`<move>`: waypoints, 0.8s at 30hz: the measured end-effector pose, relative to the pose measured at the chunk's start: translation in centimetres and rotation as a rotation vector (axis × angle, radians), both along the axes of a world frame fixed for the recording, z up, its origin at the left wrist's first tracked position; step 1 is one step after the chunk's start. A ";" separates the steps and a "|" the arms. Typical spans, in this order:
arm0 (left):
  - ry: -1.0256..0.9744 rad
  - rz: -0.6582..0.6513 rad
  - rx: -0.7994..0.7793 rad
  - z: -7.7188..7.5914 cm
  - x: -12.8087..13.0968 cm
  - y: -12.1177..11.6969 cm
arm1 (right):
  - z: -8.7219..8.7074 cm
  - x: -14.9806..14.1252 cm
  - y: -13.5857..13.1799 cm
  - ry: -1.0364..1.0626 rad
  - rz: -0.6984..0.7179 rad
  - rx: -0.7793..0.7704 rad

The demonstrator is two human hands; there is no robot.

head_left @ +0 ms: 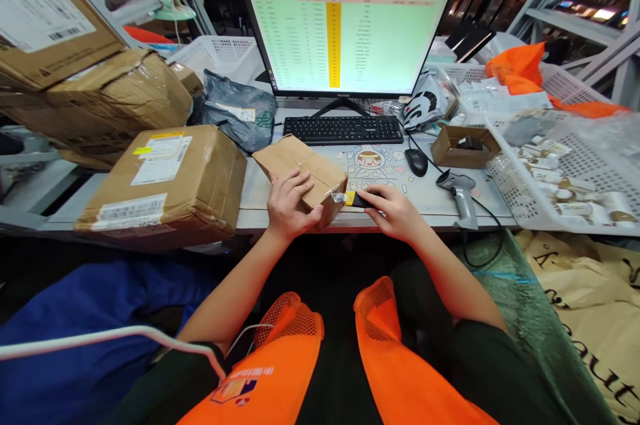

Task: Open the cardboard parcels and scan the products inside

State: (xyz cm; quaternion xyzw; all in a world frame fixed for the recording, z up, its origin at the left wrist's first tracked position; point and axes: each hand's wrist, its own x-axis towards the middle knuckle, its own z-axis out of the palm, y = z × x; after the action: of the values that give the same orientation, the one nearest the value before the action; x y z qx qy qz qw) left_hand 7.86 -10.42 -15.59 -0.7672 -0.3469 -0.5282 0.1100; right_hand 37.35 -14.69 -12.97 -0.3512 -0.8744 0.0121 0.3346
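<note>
A small taped cardboard box (305, 165) lies tilted near the front edge of the desk (440, 198). My left hand (290, 205) grips its near side, fingers curled over the top. My right hand (393, 208) is closed round a yellow and black utility knife (357, 198). The knife's blade end touches the box's right near corner.
Several larger cardboard parcels (165, 178) are stacked at the left, with a grey mailer bag (237, 112) behind. A monitor (345, 22), keyboard (344, 129), mouse (416, 161), barcode scanner (463, 195) and small open box (465, 146) sit ahead. White baskets (575, 175) of small items stand right.
</note>
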 end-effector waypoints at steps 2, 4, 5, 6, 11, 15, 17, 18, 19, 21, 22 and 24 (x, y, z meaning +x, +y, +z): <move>0.007 0.011 -0.017 -0.1 -0.1 0.0 | 0.1 -0.1 -0.1 -0.009 -0.008 0.009; 0.007 0.004 0.009 -0.1 -0.2 0.0 | 0.3 -0.6 -0.4 -0.033 -0.008 0.017; 0.007 0.003 0.022 -0.1 -0.2 0.0 | 0.3 -0.8 -0.5 -0.044 -0.006 0.020; 0.008 0.007 0.026 -0.1 -0.2 0.0 | 0.4 -1.0 -0.4 -0.051 -0.002 0.020; 0.006 0.025 -0.020 -0.1 0.2 -0.2 | 0.3 1.2 1.5 -0.013 -0.024 -0.020; 0.051 -0.016 -0.131 0.3 -1.6 0.0 | -0.3 4.4 1.7 0.115 -0.251 -0.052; 0.118 -0.094 -0.196 0.6 -3.0 0.5 | -0.4 4.7 0.4 0.179 -0.298 -0.078; 0.145 -0.125 -0.218 0.6 -3.6 0.8 | -0.2 4.4 -0.5 0.192 -0.288 -0.099; 0.160 -0.138 -0.230 0.6 -3.8 1.0 | 0.1 3.7 -1.4 0.191 -0.263 -0.125; 0.150 -0.101 -0.230 0.1 -3.1 1.3 | 1.4 2.0 -3.0 0.152 -0.213 -0.179; 0.128 -0.061 -0.220 -0.3 -2.2 1.2 | 2.2 1.1 -3.6 0.120 -0.205 -0.202; 0.066 0.028 -0.194 -1.3 0.6 0.8 | 4.2 -0.7 -4.1 0.035 -0.235 -0.230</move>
State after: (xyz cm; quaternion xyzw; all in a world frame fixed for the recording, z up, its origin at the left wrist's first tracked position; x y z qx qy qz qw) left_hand 8.46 -9.59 -16.91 -0.7864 -0.4030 -0.4649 0.0540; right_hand 36.70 -18.81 -8.75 -0.4867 -0.8143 0.0791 0.3063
